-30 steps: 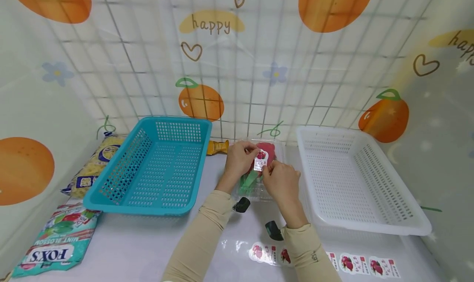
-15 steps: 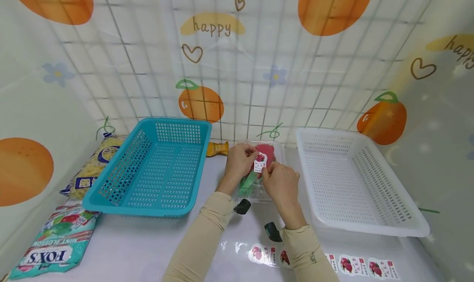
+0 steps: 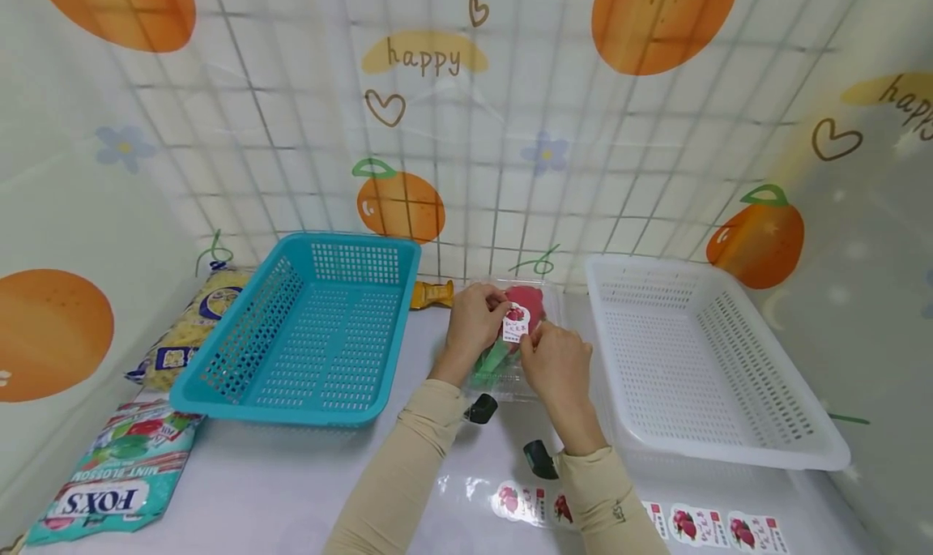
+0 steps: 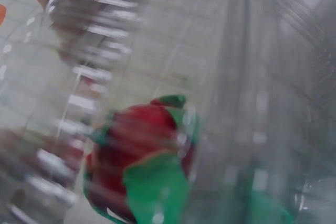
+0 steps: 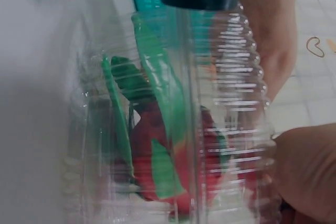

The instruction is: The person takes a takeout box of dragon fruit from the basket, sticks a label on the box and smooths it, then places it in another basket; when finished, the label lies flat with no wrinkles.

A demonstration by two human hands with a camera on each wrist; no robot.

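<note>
A white label [image 3: 516, 326] with a red fruit picture lies over the lid of a clear plastic box [image 3: 551, 304]. My left hand [image 3: 472, 328] pinches the label's upper left edge, while my right hand [image 3: 560, 369] pinches its lower right corner. Inside the box is a red dragon fruit [image 3: 534, 297] with green leaves. The left wrist view, blurred, shows that dragon fruit [image 4: 136, 140] through the ribbed plastic wall. From the right wrist, the same box [image 5: 189, 77] appears side-on, with long green leaves [image 5: 163, 87] inside it.
A teal basket [image 3: 394, 328] stands to the left, a white basket [image 3: 608, 360] to the right. Several more labels [image 3: 696, 525] lie near the front. At far left are a pasta bag [image 3: 182, 328] and a Fox's candy bag [image 3: 117, 466]. An amber item [image 3: 433, 294] sits behind.
</note>
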